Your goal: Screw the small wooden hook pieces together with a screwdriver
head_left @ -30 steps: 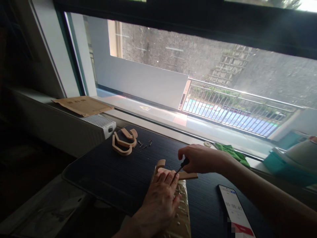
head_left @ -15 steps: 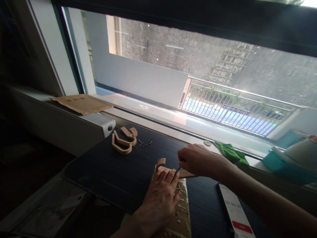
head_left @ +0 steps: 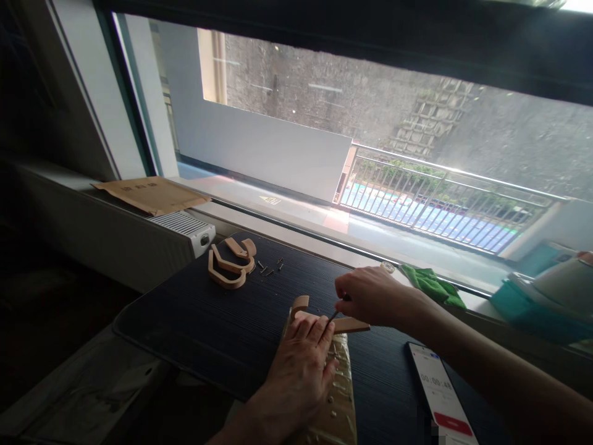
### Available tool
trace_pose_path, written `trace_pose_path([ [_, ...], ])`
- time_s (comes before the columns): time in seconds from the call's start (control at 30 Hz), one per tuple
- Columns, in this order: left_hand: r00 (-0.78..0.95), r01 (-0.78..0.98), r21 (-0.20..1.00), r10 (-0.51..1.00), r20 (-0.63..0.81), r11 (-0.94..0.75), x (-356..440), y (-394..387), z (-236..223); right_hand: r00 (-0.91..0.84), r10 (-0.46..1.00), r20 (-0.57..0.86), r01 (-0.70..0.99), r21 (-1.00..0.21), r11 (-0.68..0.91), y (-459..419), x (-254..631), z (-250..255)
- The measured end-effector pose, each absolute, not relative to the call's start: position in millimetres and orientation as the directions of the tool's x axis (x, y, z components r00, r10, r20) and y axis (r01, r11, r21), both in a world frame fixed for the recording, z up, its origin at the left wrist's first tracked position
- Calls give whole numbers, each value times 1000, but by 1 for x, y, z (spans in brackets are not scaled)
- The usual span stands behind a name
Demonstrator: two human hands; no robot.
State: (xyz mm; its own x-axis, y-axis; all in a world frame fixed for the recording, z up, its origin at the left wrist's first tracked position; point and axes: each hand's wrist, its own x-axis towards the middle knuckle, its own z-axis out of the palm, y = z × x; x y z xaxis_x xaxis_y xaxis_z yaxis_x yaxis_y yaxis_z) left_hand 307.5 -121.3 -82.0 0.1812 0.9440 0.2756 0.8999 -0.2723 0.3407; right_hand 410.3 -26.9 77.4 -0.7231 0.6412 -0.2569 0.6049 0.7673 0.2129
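Screwdriver handle mostly invisible within right hand

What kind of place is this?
Likely an indoor room, though home or office isn't clear: a dark table stands by a wide window, with a white radiator-like unit under the window's left end.

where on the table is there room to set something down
The widest bare patch on the dark table lies between the wooden hooks and left hand. A narrower one separates taped block from phone. Crowded: around right hand and screws.
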Motion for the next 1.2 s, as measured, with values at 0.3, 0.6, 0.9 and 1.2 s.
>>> trace_pose_path([
  [0.3,181,899,344,945,271,-271,307,-121,-80,-762,582,-284,541,213,813,-31,408,78],
  [0.6,177,898,347,943,281,-272,307,-122,-79,-727,625,-286,596,189,780,-25,411,80],
  [0.9,186,897,340,938,292,-284,307,-120,-79,-731,631,-258,616,147,774,-19,415,70],
  [1.2,176,893,355,940,291,-277,307,-121,-78,-767,580,-274,588,60,807,-18,418,80],
])
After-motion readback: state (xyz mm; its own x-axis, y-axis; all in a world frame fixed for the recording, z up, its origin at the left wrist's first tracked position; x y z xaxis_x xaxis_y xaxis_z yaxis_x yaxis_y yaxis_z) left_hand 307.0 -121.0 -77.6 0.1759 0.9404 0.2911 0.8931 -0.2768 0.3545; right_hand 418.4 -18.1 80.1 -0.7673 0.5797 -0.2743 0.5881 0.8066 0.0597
